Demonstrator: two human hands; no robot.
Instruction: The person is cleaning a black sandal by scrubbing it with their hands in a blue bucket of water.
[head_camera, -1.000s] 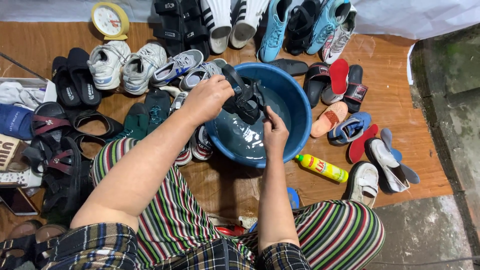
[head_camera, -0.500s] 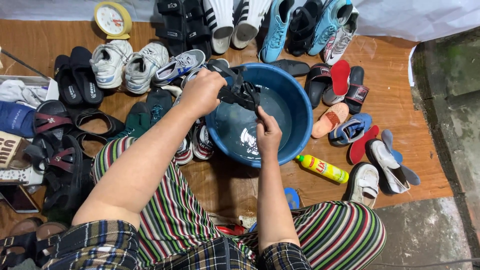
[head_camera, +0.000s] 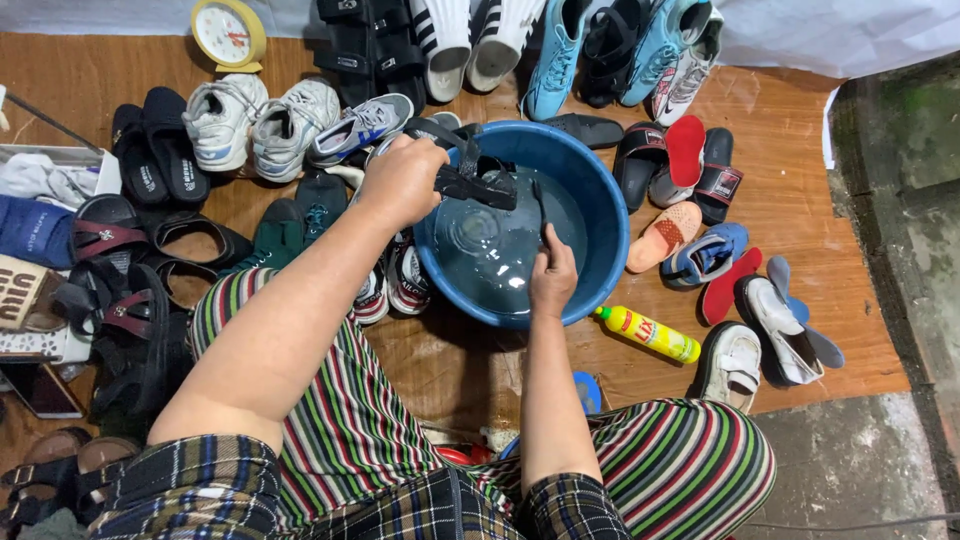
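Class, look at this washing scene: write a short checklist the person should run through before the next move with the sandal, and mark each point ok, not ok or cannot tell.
1. Sandal gripped firmly: the left hand holds the black sandal over the basin. Ok.
2. Water in the blue basin: it holds clear water. Ok.
3. Brush ready: the right hand grips a thin dark handle over the near rim; whether it carries a brush head is hidden. Cannot tell.
4. Cleaner within reach: a yellow bottle lies on its side beside the basin. Ok.
5. Bottle cap closed: too small to see. Cannot tell.
6. Free floor by the basin: shoes crowd around it. Not ok.
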